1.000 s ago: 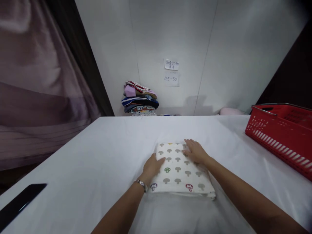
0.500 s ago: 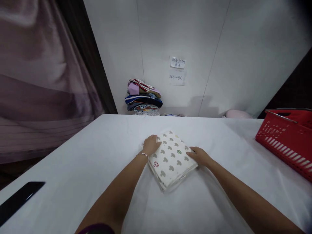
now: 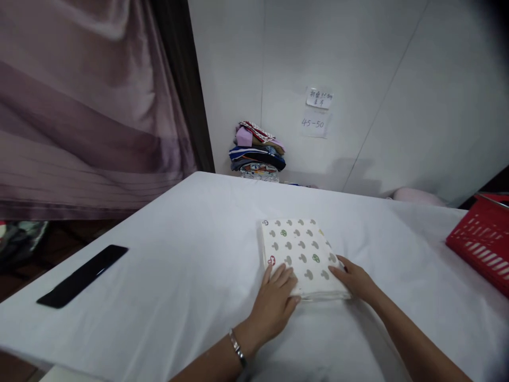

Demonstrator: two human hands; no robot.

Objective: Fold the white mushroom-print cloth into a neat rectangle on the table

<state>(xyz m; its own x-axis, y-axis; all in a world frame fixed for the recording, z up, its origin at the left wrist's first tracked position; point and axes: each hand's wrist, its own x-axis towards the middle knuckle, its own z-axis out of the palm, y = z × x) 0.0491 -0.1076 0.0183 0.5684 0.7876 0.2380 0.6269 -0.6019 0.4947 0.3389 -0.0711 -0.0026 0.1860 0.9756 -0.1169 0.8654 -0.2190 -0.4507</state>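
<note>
A folded white cloth (image 3: 296,245) printed with grey, green and red mushrooms lies in a thick square on the white-covered table. My left hand (image 3: 274,297) rests palm down on its front left corner, fingers stretched over the print. A silver bracelet (image 3: 237,347) circles the left wrist. On the right, my right hand (image 3: 356,278) grips the cloth's edge near the front corner, with one digit on top of the layers. Part of the right fingers is hidden at that edge.
A black flat object (image 3: 83,276) lies on the table (image 3: 191,239) at left. The red plastic basket (image 3: 483,239) stands at right. Folded fabrics (image 3: 258,151) are stacked beyond the far edge, by the wall. A pinkish curtain (image 3: 91,106) hangs at left.
The cloth has turned so its front edge lies nearly level across my view. My left hand has moved from its far left side to the front left corner. The view has shifted left.
</note>
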